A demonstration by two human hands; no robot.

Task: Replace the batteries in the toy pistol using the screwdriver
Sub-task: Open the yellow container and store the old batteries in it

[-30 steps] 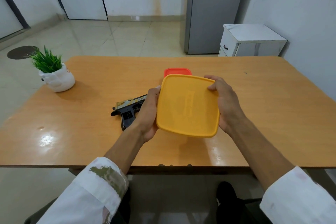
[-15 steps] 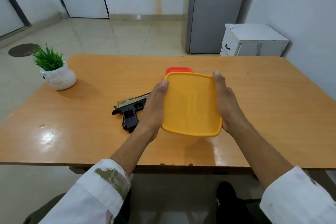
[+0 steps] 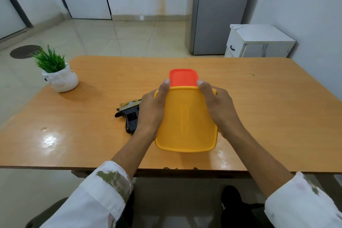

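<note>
Table [image 3: 259, 109]: a glossy orange-brown wood-look top with rounded far corners is seen; window glare is reflected near its front edge.
Toy pistol [image 3: 129, 116]: it is laid flat on the table, just left of the left hand and partly hidden behind it; a matte black moulded grip and a tan camouflage-printed slide are shown.
Yellow box [image 3: 186, 124]: smooth, slightly translucent plastic, a rounded square with a raised rim. Whether it is lifted off the table cannot be told.
Left hand [image 3: 151, 111]: the box's left edge is gripped, the thumb laid straight along the top; the other fingers are hidden.
Right hand [image 3: 219, 107]: the right edge is gripped in the same way, thumb flat on the top.
Red lid [image 3: 183, 77]: a smaller rounded rectangle of shiny plastic is seen just beyond the yellow box, between the two thumb tips.
Plant pot [image 3: 62, 81]: a white, lumpy ceramic pot with stiff green grass is placed near the far left corner.
Cabinet [image 3: 259, 42]: a white, boxy unit with a dark handle is set on the floor beyond the table.
</note>
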